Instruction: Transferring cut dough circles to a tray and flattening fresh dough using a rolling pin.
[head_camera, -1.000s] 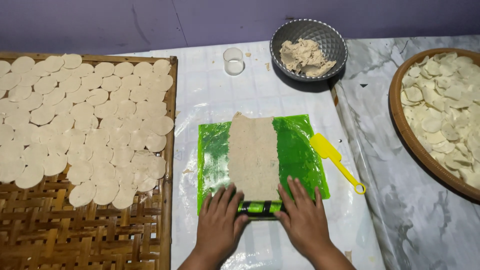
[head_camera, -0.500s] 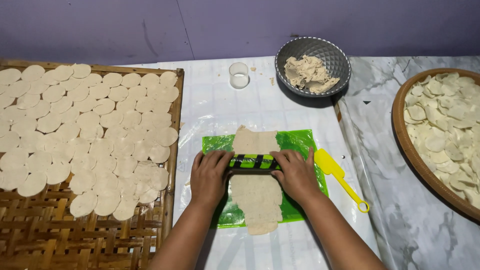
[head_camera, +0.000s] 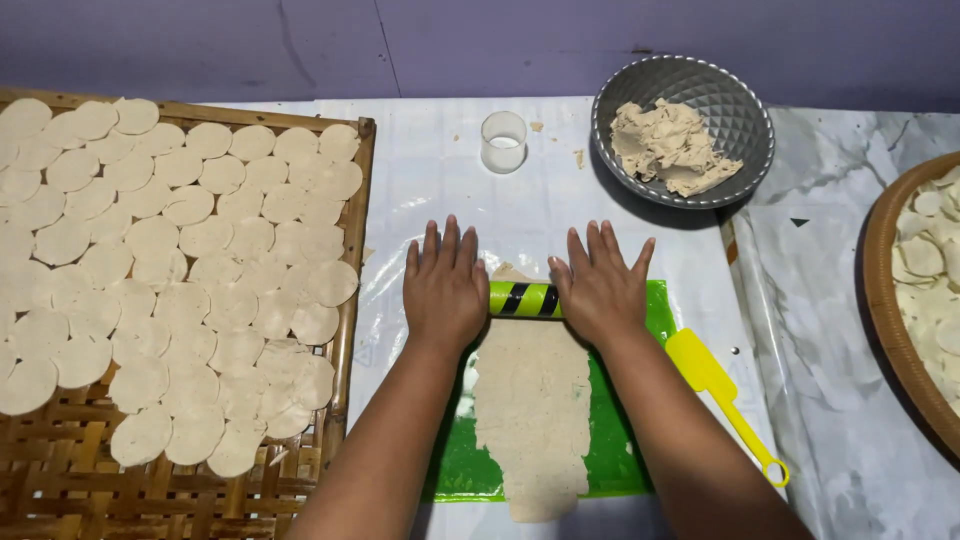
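A long flat sheet of pale dough (head_camera: 533, 415) lies on a green mat (head_camera: 617, 440) in front of me. A green roller with black stripes (head_camera: 524, 299) rests across the far end of the dough. My left hand (head_camera: 444, 283) presses flat on the roller's left end, fingers spread. On the roller's right end lies my right hand (head_camera: 601, 281), palm down, fingers apart. Both forearms stretch out over the mat's sides.
A woven bamboo tray (head_camera: 352, 320) at left carries several round dough discs (head_camera: 165, 270). A grey metal bowl (head_camera: 751, 117) with dough scraps stands at the back right. A small clear round cutter (head_camera: 503, 141), a yellow scraper (head_camera: 718, 390) and a brown tray (head_camera: 884, 310) of discs are nearby.
Both hands have pushed the roller away from me, from the near end of the dough to its far end. The dough sheet now shows behind the hands.
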